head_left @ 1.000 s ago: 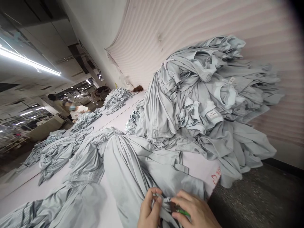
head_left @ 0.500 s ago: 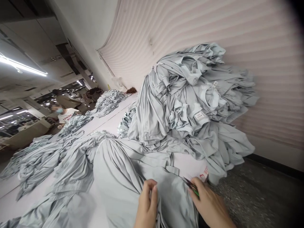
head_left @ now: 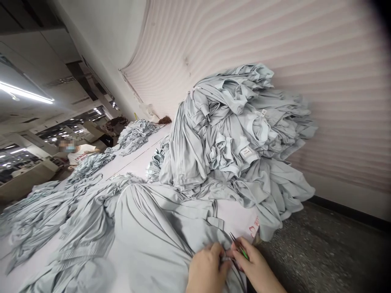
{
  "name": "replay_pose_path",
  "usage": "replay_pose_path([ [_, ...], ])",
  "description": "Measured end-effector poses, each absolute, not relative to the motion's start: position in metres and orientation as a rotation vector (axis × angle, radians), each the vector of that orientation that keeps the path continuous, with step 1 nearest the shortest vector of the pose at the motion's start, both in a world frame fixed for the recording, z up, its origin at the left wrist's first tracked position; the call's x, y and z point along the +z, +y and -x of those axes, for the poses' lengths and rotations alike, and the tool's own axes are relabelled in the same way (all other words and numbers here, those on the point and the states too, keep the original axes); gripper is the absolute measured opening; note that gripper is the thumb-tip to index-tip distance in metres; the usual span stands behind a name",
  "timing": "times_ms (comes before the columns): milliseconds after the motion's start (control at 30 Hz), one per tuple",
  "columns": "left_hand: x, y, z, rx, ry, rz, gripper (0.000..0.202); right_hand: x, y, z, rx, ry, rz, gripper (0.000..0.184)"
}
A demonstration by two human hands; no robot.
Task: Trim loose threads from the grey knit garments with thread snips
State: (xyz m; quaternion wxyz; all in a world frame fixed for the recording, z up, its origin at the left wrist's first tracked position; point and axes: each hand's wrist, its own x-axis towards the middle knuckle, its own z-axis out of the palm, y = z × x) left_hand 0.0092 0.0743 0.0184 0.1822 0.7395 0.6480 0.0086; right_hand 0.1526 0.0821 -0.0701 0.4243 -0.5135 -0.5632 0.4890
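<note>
A pale grey garment [head_left: 159, 236] lies spread on the white table [head_left: 235, 213] in front of me. At the bottom edge, my left hand [head_left: 206, 270] pinches a fold of this garment, fingers closed on the cloth. Beside it, touching it, my right hand [head_left: 255, 268] grips small thread snips with a green handle [head_left: 240, 248], blades pointing up and left at the cloth. The two hands meet over the garment's near edge, close to the table corner.
A tall heap of grey garments [head_left: 232, 134] rises against the ribbed wall [head_left: 305, 81]. More grey piles [head_left: 61, 211] cover the table to the left and far end [head_left: 134, 134]. A person [head_left: 76, 150] sits at far left. Dark floor [head_left: 320, 252] lies to the right.
My hands have come together: the left moved right and pinched the cloth, the right brought the snips in beside it. The view has shifted slightly.
</note>
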Motion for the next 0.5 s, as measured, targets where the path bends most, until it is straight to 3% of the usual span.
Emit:
replay_pose_path([
  [167,0.018,0.07,0.001,0.201,1.752,-2.023,0.013,-0.07,0.073,-0.161,1.105,-1.343,1.375,0.029],
  [500,0.008,0.035,0.032,0.997,1.479,-1.925,0.02,-0.054,0.062,-0.156,1.001,-1.552,1.203,0.02],
])
